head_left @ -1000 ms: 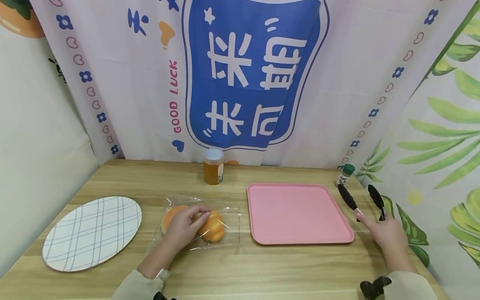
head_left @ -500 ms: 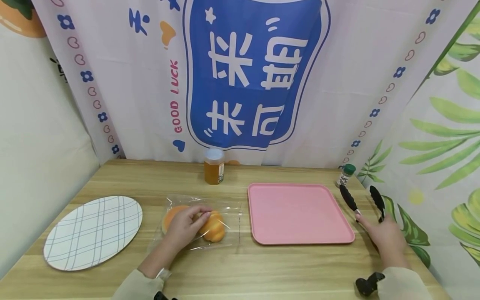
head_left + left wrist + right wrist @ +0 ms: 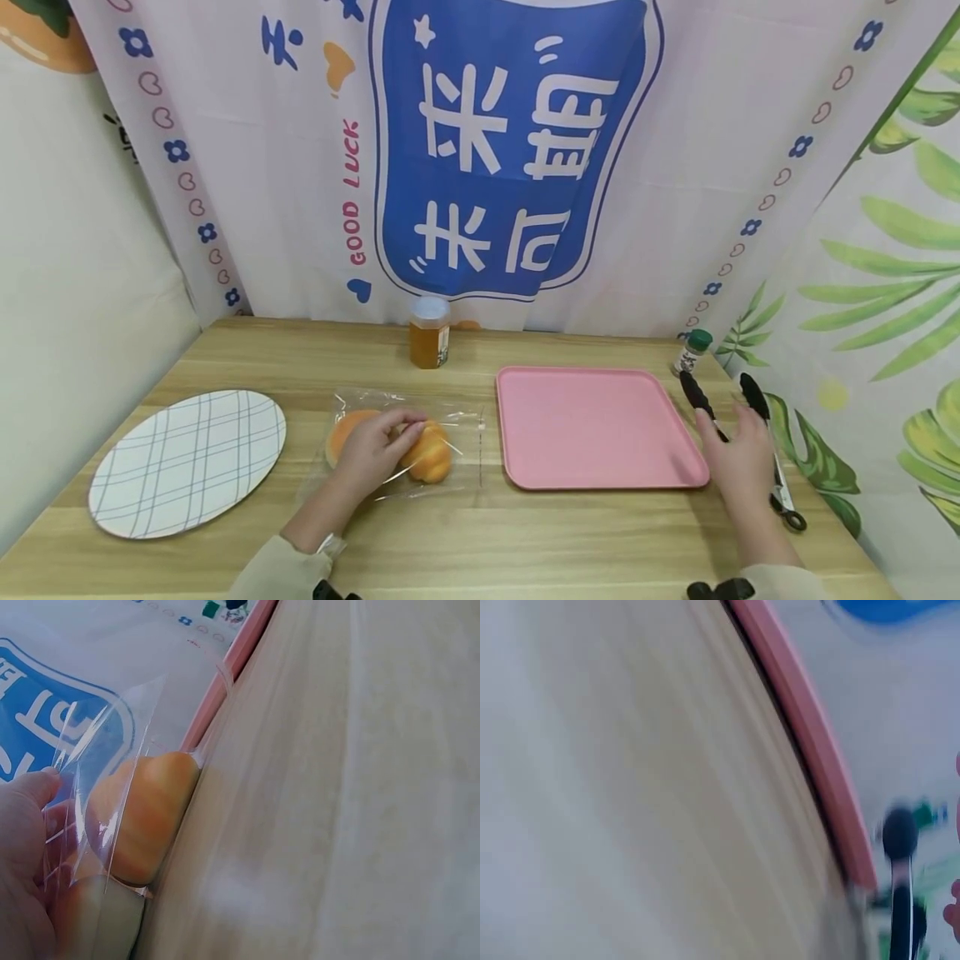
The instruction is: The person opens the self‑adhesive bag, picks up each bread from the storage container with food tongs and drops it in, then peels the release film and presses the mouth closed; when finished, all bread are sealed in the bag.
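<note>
My left hand point(image 3: 371, 454) pinches the upper film of a clear plastic bag point(image 3: 467, 454) lying on the table. Inside the bag sit a golden ridged bread roll point(image 3: 431, 460) and a rounder bun point(image 3: 347, 435), partly hidden by the hand. The left wrist view shows thumb and fingers on the film point(image 3: 142, 735) beside the roll point(image 3: 154, 817). Black-tipped tongs point(image 3: 755, 398) lie spread on the table at the right. My right hand point(image 3: 741, 458) is between the tongs and the pink tray point(image 3: 592, 429), fingers loosely extended, holding nothing; it covers part of the tongs.
An oval checked plate point(image 3: 187, 462) lies at the left. Behind the bag stands a honey-coloured jar point(image 3: 429, 340). A green-capped shaker bottle point(image 3: 692, 352) is at the back right, close to the tongs' tips. Fabric hangs behind the table and at both sides.
My right hand has let go of the tongs and moved left towards the tray; the tongs stay on the table. The left hand keeps its place on the bag.
</note>
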{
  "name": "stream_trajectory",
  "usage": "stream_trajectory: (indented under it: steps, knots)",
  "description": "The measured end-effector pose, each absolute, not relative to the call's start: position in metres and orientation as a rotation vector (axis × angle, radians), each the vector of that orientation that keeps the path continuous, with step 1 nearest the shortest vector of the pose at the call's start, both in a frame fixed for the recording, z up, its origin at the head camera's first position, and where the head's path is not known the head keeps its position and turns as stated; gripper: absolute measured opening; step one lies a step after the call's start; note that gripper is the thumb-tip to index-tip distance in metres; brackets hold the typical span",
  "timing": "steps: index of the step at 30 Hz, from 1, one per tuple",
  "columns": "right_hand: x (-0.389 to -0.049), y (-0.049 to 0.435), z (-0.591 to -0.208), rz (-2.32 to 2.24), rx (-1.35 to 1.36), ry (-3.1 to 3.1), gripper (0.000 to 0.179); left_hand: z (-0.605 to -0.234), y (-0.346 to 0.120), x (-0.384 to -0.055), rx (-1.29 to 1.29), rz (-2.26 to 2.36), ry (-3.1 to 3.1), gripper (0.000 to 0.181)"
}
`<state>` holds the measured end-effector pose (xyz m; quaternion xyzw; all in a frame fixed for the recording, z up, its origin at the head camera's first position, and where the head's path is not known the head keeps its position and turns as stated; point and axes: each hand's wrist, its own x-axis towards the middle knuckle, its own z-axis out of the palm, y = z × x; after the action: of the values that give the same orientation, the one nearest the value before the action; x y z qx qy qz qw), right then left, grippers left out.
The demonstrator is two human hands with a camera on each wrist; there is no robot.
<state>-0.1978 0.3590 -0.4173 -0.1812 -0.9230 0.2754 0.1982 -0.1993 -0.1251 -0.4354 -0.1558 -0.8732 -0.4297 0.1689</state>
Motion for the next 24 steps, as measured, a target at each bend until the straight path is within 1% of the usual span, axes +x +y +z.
stream_trajectory:
  steps: [3,10,18,24]
  knots:
    - [-0.196,0.326,-0.414,0.843,-0.383,-2.574,0.074,-0.435,-0.123,-0.2,-0.434,-1.244,-2.492,0.01]
    - [-0.189,0.25,-0.405,1.079,-0.102,-2.67,0.074,-0.434,-0.121,-0.201,-0.374,-1.258,-2.525,0.011]
    - [-0.169,0.171,-0.413,1.356,0.129,-2.634,0.057,-0.436,-0.117,-0.201,-0.356,-1.195,-2.432,0.008]
    - [-0.152,0.133,-0.427,1.532,0.335,-2.642,0.042,-0.435,-0.112,-0.2,-0.247,-1.14,-2.451,0.009]
